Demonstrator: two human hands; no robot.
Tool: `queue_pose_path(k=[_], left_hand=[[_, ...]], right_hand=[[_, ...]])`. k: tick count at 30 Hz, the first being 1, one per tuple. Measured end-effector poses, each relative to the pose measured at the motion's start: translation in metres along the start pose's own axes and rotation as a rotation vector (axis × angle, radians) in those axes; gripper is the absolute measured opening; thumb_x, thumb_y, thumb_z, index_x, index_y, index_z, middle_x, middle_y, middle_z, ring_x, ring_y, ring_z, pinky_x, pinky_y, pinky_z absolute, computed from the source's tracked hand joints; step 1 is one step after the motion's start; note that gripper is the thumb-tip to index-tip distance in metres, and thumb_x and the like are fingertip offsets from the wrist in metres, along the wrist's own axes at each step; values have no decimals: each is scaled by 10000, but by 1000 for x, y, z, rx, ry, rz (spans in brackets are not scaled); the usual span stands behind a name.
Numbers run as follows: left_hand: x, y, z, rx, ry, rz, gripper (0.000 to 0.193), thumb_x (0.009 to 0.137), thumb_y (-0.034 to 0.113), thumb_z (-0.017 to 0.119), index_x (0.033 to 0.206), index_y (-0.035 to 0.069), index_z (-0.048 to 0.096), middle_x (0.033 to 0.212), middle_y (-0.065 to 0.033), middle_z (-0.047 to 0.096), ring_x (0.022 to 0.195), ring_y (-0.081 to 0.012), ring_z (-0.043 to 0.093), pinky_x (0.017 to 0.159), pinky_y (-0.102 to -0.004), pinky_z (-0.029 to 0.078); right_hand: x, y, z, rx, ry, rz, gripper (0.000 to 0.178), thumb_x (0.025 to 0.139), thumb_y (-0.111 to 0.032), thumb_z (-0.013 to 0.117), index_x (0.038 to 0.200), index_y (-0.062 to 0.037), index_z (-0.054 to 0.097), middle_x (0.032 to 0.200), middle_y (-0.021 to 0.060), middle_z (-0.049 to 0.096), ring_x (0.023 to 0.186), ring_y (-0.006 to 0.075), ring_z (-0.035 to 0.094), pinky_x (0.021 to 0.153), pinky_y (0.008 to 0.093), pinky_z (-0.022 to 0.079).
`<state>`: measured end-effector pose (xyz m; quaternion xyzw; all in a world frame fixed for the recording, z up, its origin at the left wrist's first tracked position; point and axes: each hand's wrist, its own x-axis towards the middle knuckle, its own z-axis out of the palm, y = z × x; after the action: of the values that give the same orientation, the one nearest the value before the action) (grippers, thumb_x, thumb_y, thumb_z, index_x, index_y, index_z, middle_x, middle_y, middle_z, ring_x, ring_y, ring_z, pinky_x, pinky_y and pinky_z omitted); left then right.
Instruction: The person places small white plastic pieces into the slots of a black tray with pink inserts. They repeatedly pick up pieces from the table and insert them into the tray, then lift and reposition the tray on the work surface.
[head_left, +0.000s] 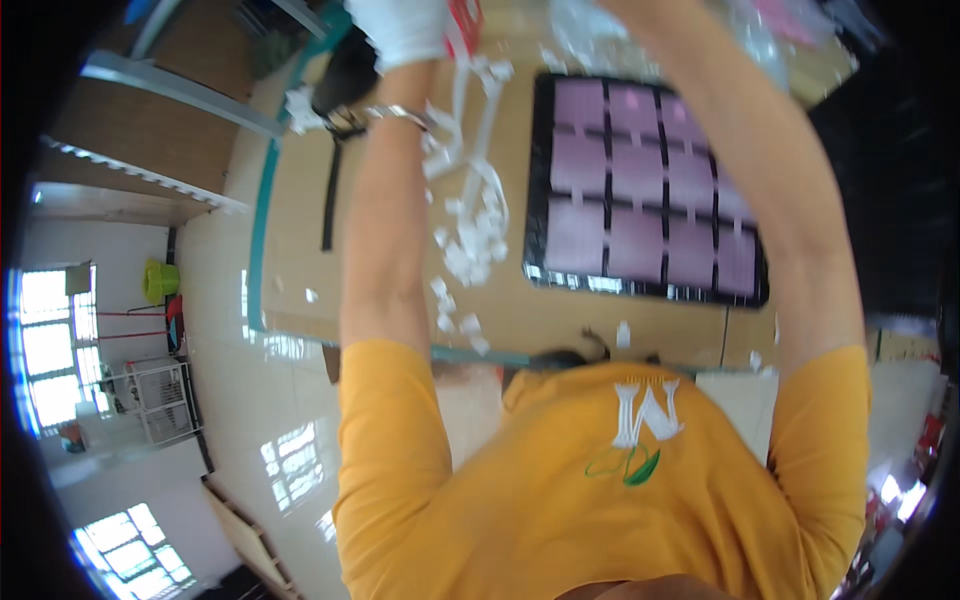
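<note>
left grip: white-gloved, can't tell if clamped
right grip: out of shot, can't tell
red thing: right beside left grip
black tray: purple pieces, right of left grip

Large white letter on yellow shirt, green leaf motif beside.

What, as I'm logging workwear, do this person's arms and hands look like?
The short sleeves are plain orange-yellow. The left hand wears a white glove, with a silvery band around that wrist. The right hand is out of view.
</note>
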<state>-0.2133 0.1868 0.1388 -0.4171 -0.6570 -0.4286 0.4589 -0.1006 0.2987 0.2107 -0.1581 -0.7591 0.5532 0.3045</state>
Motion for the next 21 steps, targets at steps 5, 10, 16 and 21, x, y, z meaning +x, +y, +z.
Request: queue_pose_path(k=[5,10,16,21], left_hand=[[-58,11,-52,-46,-181,43,367,874,182,678,1191,4,630,1158,-176,667,1056,-311,640,902,-372,511],[-154,73,-137,-224,-695,96,81,760,80,706,835,59,682,857,-110,662,807,-285,617,755,-398,489],[-193,150,-118,-396,-958,239,152,702,128,761,839,103,700,893,-46,678,824,-249,636,736,-395,499],[-202,162,-87,-415,-1149,485,47,737,171,695,754,130,681,839,-8,672,803,-223,628,715,-380,486]], right_hand=[[-111,13,-56,-15,-169,-18,156,848,-148,713,832,6,696,610,25,565,501,91,474,460,245,344],[-210,78,-123,-62,-345,260,205,881,-261,704,823,-73,647,629,-66,489,545,14,404,480,203,268],[-275,131,-152,-44,-295,507,225,869,-294,708,856,-71,676,639,-58,495,547,25,389,502,195,303],[-292,131,-164,-86,-179,519,241,859,-312,718,856,-73,687,661,-53,521,564,31,417,514,200,317]])
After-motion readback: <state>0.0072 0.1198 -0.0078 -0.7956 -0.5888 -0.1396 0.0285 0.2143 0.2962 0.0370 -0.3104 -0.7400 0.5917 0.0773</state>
